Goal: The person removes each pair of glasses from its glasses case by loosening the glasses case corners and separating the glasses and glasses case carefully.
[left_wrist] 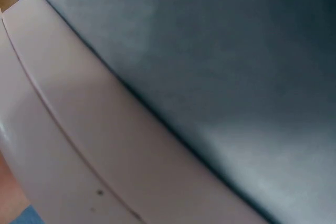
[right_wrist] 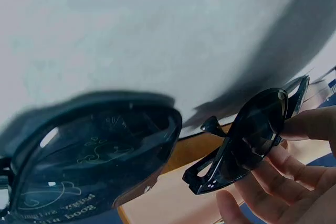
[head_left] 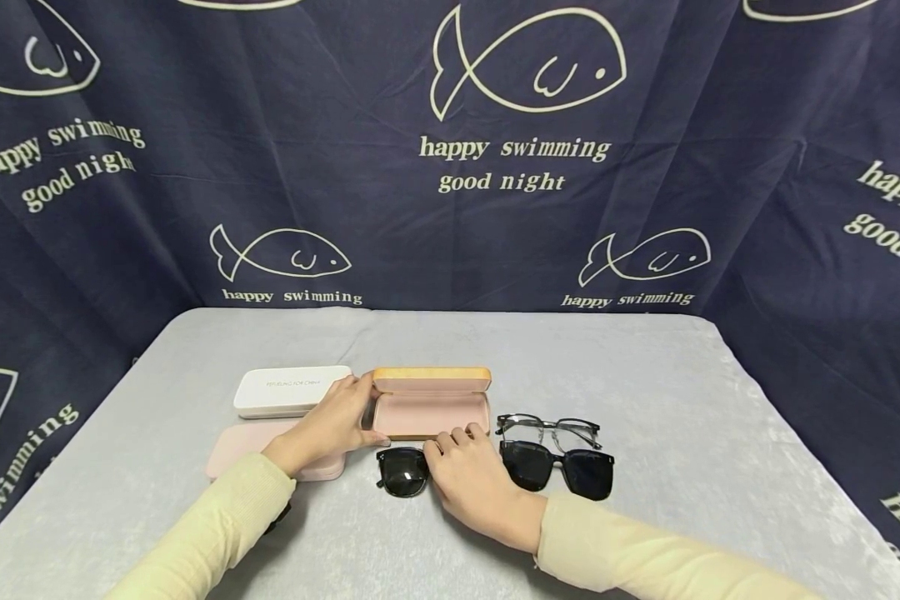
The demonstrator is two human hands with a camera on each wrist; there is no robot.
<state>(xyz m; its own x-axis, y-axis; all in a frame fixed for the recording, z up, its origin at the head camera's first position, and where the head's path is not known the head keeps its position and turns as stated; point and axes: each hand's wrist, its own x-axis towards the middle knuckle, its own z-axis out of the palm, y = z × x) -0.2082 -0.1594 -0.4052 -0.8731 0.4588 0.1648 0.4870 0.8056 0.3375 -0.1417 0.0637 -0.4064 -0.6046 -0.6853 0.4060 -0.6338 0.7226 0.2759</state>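
An open glasses case [head_left: 431, 414] with an orange-brown shell and pink lining lies mid-table, its lid raised at the back. My left hand [head_left: 330, 425] grips its left end, thumb at the front corner and fingers at the back. Just in front of the case, my right hand [head_left: 468, 483] holds black sunglasses [head_left: 405, 472]. In the right wrist view, thumb and fingers pinch these sunglasses [right_wrist: 254, 135] by the lens area, against the table side of the case [right_wrist: 194, 153]. The hand hides their right half in the head view.
Left of the open case lie a closed white case [head_left: 288, 392] and a closed pink case [head_left: 232, 446], its side [left_wrist: 89, 114] filling the left wrist view. Clear-lens eyeglasses [head_left: 551, 429] and larger black sunglasses [head_left: 588, 475] lie at right. Something dark [head_left: 278, 520] shows under the left sleeve.
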